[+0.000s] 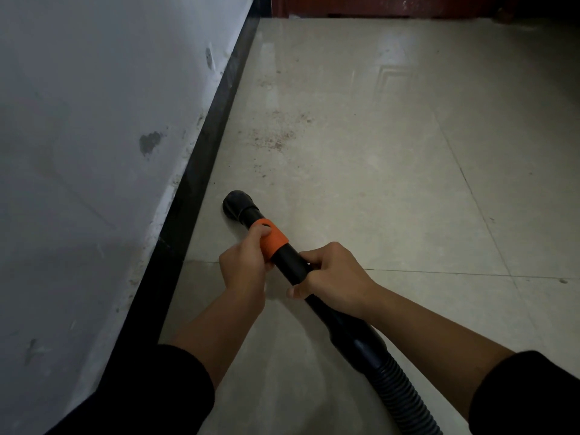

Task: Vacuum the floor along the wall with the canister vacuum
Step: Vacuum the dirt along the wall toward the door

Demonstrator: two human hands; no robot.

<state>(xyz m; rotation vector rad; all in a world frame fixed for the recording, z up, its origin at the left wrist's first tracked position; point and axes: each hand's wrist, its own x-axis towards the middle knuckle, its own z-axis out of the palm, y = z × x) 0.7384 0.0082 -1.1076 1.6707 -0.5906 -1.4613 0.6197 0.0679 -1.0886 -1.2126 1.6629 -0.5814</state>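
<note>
Scuffed white wall [94, 120] with black skirting [197, 183] meets dusty beige tiled floor [376, 152].

Pale beige tiled floor [361, 158], thin grout lines [464, 180] crossing it, reddish-brown grit [276, 138] scattered ahead of me near the black skirting [204, 171], 1 dark speck [564, 281] at far right, round black nozzle [233, 204] of my vacuum wand [290, 262] tip-down on the tile, just beside the skirting

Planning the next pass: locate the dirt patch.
Head view, upper centre: the dirt patch lies on the floor beside the black baseboard, ahead of the vacuum nozzle.
</note>
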